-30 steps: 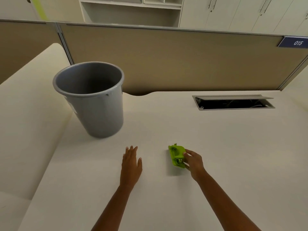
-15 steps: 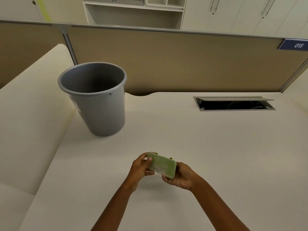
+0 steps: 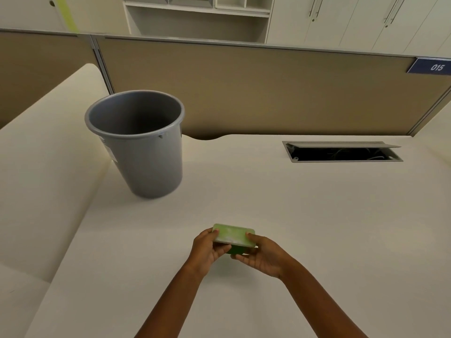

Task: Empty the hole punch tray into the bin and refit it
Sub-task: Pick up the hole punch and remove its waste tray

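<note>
A small green hole punch (image 3: 233,236) is held above the desk near its front, turned so its pale flat underside, the tray side, faces up. My left hand (image 3: 207,251) grips its left end and my right hand (image 3: 262,256) grips its right end, thumbs on the pale face. The punch's darker green body shows below, between my fingers. A grey plastic bin (image 3: 140,152) stands upright on the desk to the far left of my hands; what lies at its bottom is hidden from here.
The cream desk (image 3: 317,228) stretches right and back to a brown partition (image 3: 244,89). An open cable slot (image 3: 341,153) is sunk in the desk at the back right. A side desk wing (image 3: 44,167) rises on the left.
A second ago the punch lay on the desk under my right hand, my left hand flat beside it. Both hands have since lifted it and turned its underside up.
</note>
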Demonstrator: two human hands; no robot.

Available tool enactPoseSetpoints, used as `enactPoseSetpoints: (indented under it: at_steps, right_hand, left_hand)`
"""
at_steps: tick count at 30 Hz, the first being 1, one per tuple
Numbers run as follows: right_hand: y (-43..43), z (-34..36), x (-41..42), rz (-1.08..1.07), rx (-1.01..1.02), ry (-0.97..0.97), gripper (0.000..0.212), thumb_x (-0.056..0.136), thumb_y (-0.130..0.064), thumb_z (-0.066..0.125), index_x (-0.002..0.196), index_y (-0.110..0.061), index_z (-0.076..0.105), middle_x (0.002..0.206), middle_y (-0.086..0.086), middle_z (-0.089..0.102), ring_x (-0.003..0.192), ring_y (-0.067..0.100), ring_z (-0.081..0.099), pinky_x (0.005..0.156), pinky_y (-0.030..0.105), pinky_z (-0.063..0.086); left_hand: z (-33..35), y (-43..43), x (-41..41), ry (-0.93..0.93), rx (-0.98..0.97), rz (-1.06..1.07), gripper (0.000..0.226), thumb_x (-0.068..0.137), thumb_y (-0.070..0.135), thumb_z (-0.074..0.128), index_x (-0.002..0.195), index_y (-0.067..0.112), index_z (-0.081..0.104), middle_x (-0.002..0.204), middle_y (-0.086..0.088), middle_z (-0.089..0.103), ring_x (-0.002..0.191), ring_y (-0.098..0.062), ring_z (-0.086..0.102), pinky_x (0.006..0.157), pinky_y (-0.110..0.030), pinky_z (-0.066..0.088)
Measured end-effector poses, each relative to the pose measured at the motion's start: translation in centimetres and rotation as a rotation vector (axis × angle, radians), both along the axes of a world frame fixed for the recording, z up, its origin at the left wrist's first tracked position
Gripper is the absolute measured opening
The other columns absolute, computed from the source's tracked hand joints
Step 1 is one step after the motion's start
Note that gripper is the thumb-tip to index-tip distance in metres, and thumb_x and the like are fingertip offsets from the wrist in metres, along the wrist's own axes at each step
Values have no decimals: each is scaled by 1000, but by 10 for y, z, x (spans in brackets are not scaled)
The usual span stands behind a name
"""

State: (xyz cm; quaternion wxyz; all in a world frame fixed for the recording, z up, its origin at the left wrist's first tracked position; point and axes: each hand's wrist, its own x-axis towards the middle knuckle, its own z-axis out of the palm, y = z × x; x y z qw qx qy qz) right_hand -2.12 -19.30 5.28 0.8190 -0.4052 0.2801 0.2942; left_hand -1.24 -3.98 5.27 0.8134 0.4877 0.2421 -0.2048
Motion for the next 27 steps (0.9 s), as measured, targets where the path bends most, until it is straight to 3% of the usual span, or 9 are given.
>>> enactPoseSetpoints:
  at_steps: [2,5,8,12,16,19,22,24,27]
  right_hand:
    - [0,3,1,2,-60,-56,29,92,-10,50,117,4,45,100,22,56,90,34,62,64,34,61]
    - [3,8,3,84,-264,-215,27,89,-9,54,115,1,51,106,16,59,93,29,63,77,31,57]
    - [6,11,2,116,-548,-356,34,84,-8,61,117,-1,52,109,14,57,97,25,59,77,26,53]
    - [14,17,-4,204,-965,-639,32,78,-9,67,109,-8,57,105,4,59,91,15,55,69,11,49]
    - [24,20,-14,352,-1206,-901,40,79,-16,65,118,-12,55,122,4,51,103,14,55,89,25,51]
    - [29,19,-21,454,-1256,-1068,44,82,-19,63,124,-16,53,136,3,41,121,15,48,92,16,43]
    - [28,19,-23,531,-1199,-1104,48,79,-23,69,124,-17,53,140,-1,35,124,10,43,91,5,37]
    - [26,20,-22,482,-1068,-1032,48,76,-23,73,120,-16,55,133,-3,39,117,5,46,88,1,37]
    - [25,24,-17,276,-920,-790,42,79,-25,70,118,-19,56,110,-7,50,96,5,58,74,4,48]
  left_hand:
    - [1,-3,0,18,1,3,20,97,4,38,113,-2,48,89,-14,54,82,-25,57,55,-24,59]
    - [0,-4,0,104,-105,64,25,98,7,37,119,-3,45,95,-21,53,89,-32,56,77,-41,52]
    - [3,-4,-1,193,-261,105,21,99,15,37,111,1,46,90,-23,55,79,-32,57,67,-40,56]
    - [6,-6,1,253,-391,101,33,100,30,35,99,1,51,93,-26,56,81,-35,57,50,-40,58]
    - [7,-9,4,238,-364,95,38,100,36,30,95,8,54,90,-23,58,79,-32,57,50,-36,58]
    - [6,-12,5,226,-359,102,48,101,37,21,86,9,57,85,-18,59,78,-28,55,66,-39,49]
    - [2,-11,6,226,-308,91,53,101,37,19,83,7,59,64,-17,68,74,-28,56,65,-40,46]
    - [1,-9,7,221,-289,87,53,100,36,21,81,7,60,55,-14,68,67,-28,59,62,-36,48]
    - [2,-8,6,223,-259,85,50,99,39,22,90,7,59,74,-17,65,71,-29,57,65,-37,46]
